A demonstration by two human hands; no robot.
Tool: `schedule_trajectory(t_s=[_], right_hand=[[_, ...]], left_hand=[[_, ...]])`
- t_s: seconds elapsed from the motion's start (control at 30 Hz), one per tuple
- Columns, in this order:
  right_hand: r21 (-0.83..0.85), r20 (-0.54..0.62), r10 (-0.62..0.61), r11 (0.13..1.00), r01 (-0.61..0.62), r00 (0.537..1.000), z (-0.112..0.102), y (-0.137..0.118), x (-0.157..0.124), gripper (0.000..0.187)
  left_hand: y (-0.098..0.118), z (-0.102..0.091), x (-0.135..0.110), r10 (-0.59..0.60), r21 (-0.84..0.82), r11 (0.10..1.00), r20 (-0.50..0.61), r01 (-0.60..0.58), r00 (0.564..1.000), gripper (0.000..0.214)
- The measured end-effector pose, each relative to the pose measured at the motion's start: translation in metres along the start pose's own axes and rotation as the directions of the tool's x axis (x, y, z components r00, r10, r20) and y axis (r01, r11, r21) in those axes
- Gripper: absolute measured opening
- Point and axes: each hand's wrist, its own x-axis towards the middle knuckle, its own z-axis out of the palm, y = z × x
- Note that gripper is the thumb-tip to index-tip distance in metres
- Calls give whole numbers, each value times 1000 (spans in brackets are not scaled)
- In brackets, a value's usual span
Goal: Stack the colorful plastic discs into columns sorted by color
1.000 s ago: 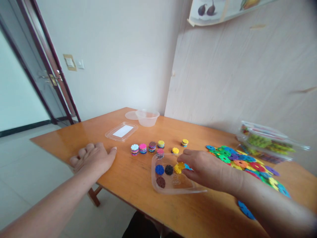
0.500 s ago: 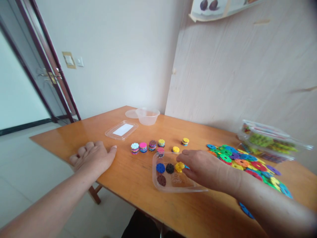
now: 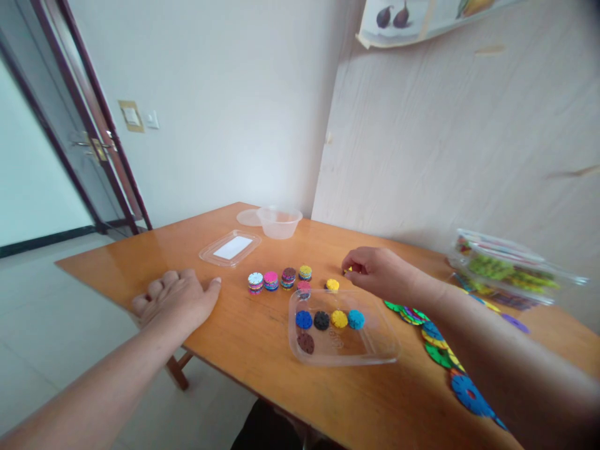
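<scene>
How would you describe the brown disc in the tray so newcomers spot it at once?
On the wooden table, find the clear tray showing five discs. The brown disc lies alone, closer to the viewer than the row of four others.

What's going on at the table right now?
The person's right hand is at a mostly hidden yellow piece beyond the clear tray; whether it grips it, I can't tell. The left hand rests on the table. Five small discs lie in the tray: blue, black, yellow, light blue and brown. Short stacks stand behind it.
</scene>
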Motion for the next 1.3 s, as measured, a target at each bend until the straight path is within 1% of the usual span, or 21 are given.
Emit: schedule_trajectory(t_s=[0.1,0.2,0.3,0.4,0.57,0.7,0.83,0.97,1.03,1.13,1.3], right_hand=[[17,150,60,998,-64,987,8,14,20,22],[-11,273,31,1000,-29,962,16,18,32,25],[-45,335,-7,999,24,942,19,16,38,33],[-87,364,-15,995,50,931,22,15,41,32],[-111,360,-16,992,60,933,26,17,42,26],[-95,304,-10,995,41,953,24,19,40,23],[14,200,13,1000,-16,980,9,11,27,25],[30,144,-57,998,53,988,-8,-9,0,24],[22,153,-84,996,82,985,-11,-20,-14,23],[-8,182,-87,996,90,979,-11,-32,-29,24],[-59,204,-52,996,65,978,-8,-39,-35,24]], left_hand=[[0,-1,-1,-4,6,1000,9,3,1000,75],[1,-3,-2,-8,7,1000,11,8,1000,74],[3,-5,-2,-5,4,1000,11,5,1000,75],[3,-5,-2,-5,10,1000,16,5,1000,76],[2,-3,-3,-8,10,1000,11,8,1000,77],[1,-2,-1,-8,10,1000,8,8,1000,77],[0,0,0,-3,13,1000,-5,3,1000,75],[0,1,0,-7,12,1000,-12,7,1000,73],[0,1,0,-1,3,1000,-14,2,1000,73],[-1,1,-2,45,-12,999,-30,-45,999,67],[-2,-2,-10,143,-11,989,-109,-145,984,51]])
